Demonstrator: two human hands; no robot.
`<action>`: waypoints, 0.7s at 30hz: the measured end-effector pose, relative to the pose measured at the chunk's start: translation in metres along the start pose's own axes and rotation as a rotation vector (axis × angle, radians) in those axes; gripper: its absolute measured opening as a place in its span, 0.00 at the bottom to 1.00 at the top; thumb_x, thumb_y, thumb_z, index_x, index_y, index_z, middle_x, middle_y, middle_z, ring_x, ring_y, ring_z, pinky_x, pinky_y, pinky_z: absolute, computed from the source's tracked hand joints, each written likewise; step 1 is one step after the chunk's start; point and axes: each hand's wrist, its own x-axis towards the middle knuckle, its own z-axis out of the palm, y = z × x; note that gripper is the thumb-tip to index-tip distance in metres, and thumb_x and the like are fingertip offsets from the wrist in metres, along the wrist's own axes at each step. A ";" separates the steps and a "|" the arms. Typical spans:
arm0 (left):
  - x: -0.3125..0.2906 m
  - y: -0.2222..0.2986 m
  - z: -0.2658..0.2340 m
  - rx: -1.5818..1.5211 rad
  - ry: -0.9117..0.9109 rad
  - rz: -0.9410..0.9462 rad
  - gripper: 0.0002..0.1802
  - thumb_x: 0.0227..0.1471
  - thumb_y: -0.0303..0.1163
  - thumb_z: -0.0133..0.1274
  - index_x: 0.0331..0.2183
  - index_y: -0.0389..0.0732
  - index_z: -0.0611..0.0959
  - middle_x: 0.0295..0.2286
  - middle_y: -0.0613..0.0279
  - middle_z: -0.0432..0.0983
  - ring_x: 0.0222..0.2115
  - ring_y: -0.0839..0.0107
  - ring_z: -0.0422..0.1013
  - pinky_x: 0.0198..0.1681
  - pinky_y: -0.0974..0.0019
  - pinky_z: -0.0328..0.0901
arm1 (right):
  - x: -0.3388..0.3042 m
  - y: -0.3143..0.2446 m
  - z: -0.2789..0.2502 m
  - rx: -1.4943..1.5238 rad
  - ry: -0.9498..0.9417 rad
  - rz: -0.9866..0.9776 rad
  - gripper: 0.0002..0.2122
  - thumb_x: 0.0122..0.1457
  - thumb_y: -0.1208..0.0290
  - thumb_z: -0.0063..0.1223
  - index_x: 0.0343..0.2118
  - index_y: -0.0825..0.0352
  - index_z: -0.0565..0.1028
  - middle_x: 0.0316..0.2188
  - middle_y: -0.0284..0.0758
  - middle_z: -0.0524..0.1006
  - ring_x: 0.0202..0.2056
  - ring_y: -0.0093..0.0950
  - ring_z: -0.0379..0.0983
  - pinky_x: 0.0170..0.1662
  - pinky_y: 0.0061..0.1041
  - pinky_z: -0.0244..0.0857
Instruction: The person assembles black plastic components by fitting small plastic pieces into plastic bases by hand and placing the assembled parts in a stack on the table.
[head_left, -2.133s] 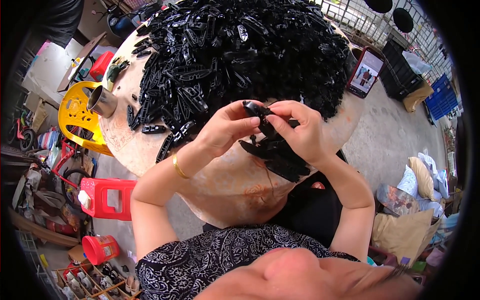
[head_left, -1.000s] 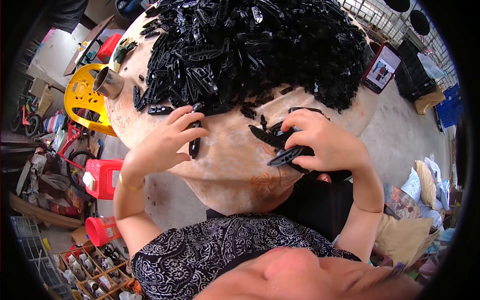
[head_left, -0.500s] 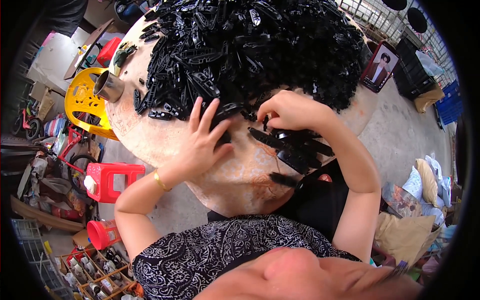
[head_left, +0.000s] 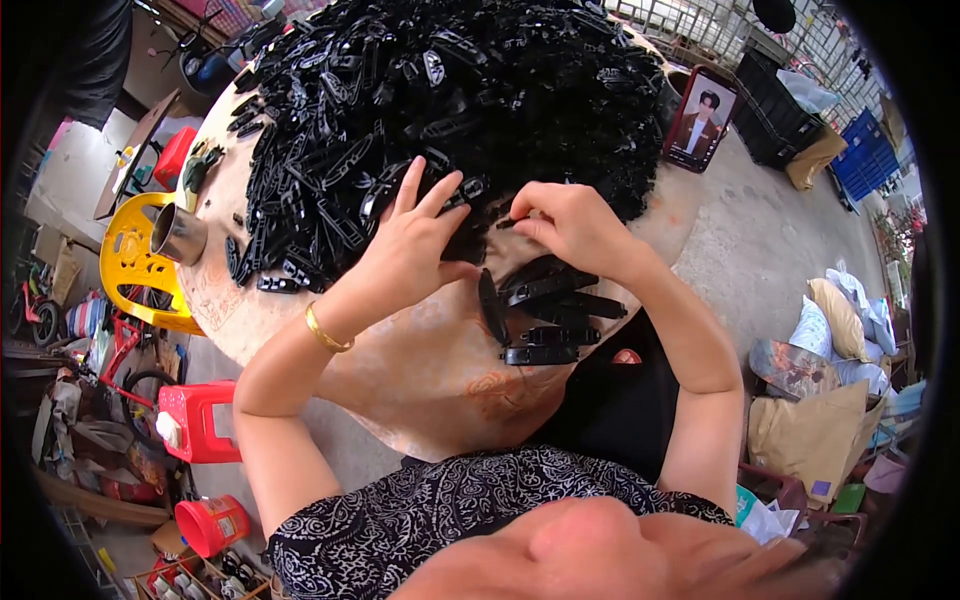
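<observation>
A large heap of glossy black plastic pieces, long and narrow with some frame-like openings, covers most of the round table. My left hand, with a gold bangle on its wrist, rests at the heap's near edge, fingers spread and touching the pieces. To its right, my right hand is closed, thumb and forefinger pinching a small black piece whose exact kind is too small to tell. Several long black plastic pieces lie together near the table's front edge, just below my right hand.
The table's pale patterned cloth hangs over the near edge. A metal cup stands at the left rim, beside a yellow chair. A phone stands upright at the right rim. Red stools and bags flank the table.
The whole view has shifted, with the table lower and further left. My right hand now pinches a small piece, and the long pieces near the front edge lie in a neater group.
</observation>
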 end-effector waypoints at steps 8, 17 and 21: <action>0.012 0.014 -0.010 0.016 0.168 0.055 0.16 0.42 0.20 0.53 0.37 0.40 0.81 0.41 0.53 0.72 0.44 0.52 0.68 0.45 0.58 0.66 | -0.003 -0.005 -0.005 0.427 0.225 0.162 0.08 0.51 0.81 0.59 0.34 0.71 0.74 0.30 0.31 0.77 0.33 0.17 0.73 0.38 0.18 0.69; 0.014 0.012 0.021 -1.168 0.280 -0.147 0.20 0.44 0.16 0.56 0.42 0.36 0.72 0.36 0.59 0.75 0.35 0.73 0.73 0.38 0.72 0.70 | -0.008 -0.018 0.013 0.448 0.298 0.093 0.08 0.48 0.77 0.63 0.29 0.70 0.74 0.24 0.34 0.77 0.26 0.20 0.74 0.30 0.19 0.68; 0.013 0.006 0.027 -1.673 0.061 -0.262 0.19 0.47 0.20 0.58 0.43 0.37 0.73 0.37 0.62 0.75 0.34 0.75 0.73 0.40 0.73 0.70 | -0.011 -0.023 0.010 0.354 0.352 -0.056 0.07 0.47 0.80 0.63 0.27 0.70 0.75 0.25 0.36 0.77 0.27 0.23 0.74 0.30 0.20 0.68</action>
